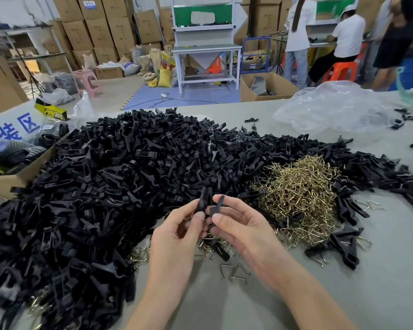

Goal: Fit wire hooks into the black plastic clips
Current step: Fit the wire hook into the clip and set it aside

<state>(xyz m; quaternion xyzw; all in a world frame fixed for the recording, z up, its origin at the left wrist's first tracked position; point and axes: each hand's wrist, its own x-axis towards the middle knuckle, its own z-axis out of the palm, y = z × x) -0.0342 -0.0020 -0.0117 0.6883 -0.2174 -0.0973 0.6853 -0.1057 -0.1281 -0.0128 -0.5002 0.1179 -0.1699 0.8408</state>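
Both hands meet low over the bench, in front of the two heaps. The left hand pinches one black clip half between thumb and fingertips, holding it nearly upright so its top pokes above the fingers. The right hand grips a second clip half much the same way, with the thumb across its lower part and the forefinger curled behind its upper end, and it leans slightly to the right. The two pieces stand side by side; whether their lower ends touch I cannot tell.

Behind and to the left of the hands spreads the big pile of black clips, covering most of the bench's left side. To the right, just beyond the right fingers, lies the heap of brass-coloured wire hooks. A few loose hooks lie on the bench between the wrists, and some finished-looking clips — wire showing at their ends — lie further right. A crumpled clear plastic bag sits at the far right, and an open cardboard box touches the pile's left edge.
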